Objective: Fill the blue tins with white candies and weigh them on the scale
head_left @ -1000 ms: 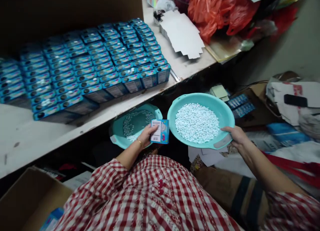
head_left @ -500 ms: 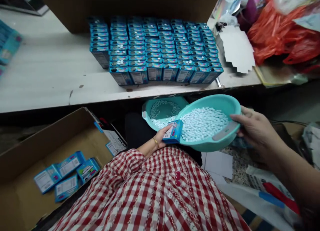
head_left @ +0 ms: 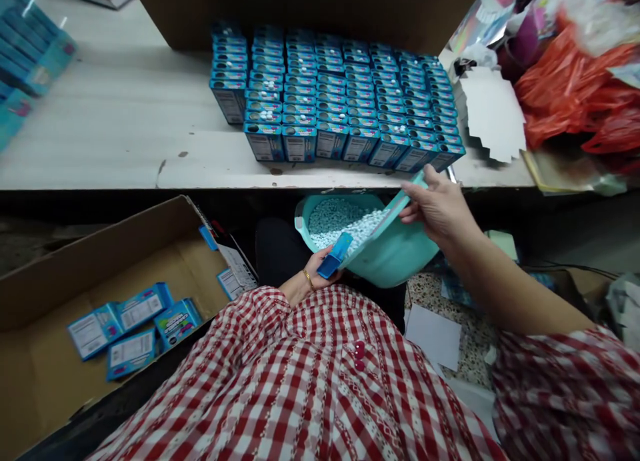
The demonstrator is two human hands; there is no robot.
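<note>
My right hand (head_left: pixel 443 204) grips the rim of a turquoise plastic bowl (head_left: pixel 400 251), which is tipped steeply to the left. Small white pellets (head_left: pixel 367 228) lie along its lower side and in a second turquoise bowl (head_left: pixel 301 226) that sits beneath it over my lap. In my left hand (head_left: pixel 319 272) is a small blue carton (head_left: pixel 335 256), tilted with one end toward me, beside the low rim of the tipped bowl. Whether pellets are inside the carton cannot be seen.
Rows of blue cartons (head_left: pixel 300 144) stand on the white table (head_left: pixel 125 114), with a few pellets on top. A cardboard box (head_left: pixel 40 394) at left holds several flat blue cartons (head_left: pixel 175 321). White card pieces (head_left: pixel 493 111) and red plastic bags (head_left: pixel 555 81) lie at right.
My right hand has raised its side of the bowl, tipping it from nearly level to steep, and pellets have slid left toward the lower bowl. The carton in my left hand has turned.
</note>
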